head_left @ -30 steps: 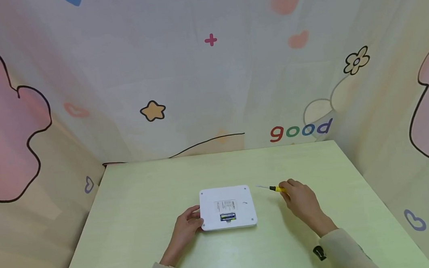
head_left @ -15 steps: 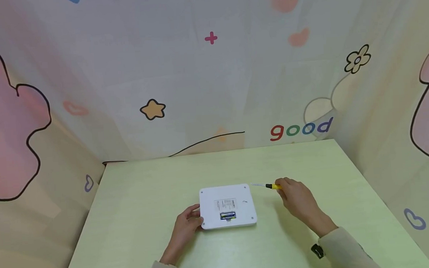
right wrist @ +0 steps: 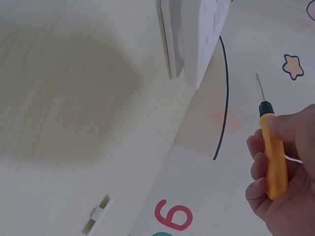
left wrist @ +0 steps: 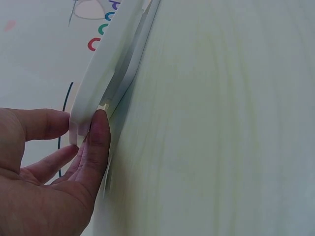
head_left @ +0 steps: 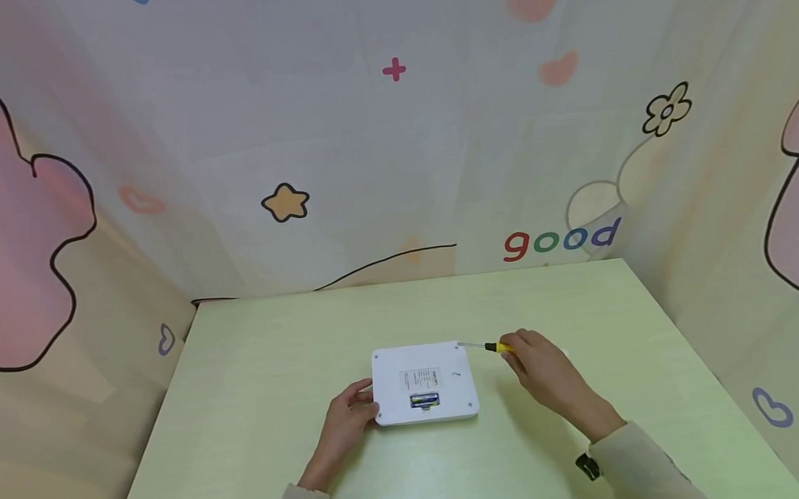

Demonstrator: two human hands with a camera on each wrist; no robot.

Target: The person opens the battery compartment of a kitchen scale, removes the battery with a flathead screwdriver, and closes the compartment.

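A flat white square device (head_left: 422,373) lies back side up on the pale green table (head_left: 277,376). Its battery bay (head_left: 424,400) is uncovered and a battery shows inside. My left hand (head_left: 363,410) pinches the device's near left corner, thumb (left wrist: 98,142) against the rim (left wrist: 106,73). My right hand (head_left: 513,353) grips a small yellow-handled screwdriver (head_left: 498,347) with its thin tip at the device's far right corner. In the right wrist view the screwdriver (right wrist: 273,157) points past the device's corner (right wrist: 197,34).
A small white plastic piece (right wrist: 98,214) lies on the table near the right hand. Fabric walls with cartoon prints (head_left: 562,241) close in the table at the back and both sides.
My right hand has carried the screwdriver leftward, so its tip went from open table to the device's far right corner. The left hand and device stayed put.
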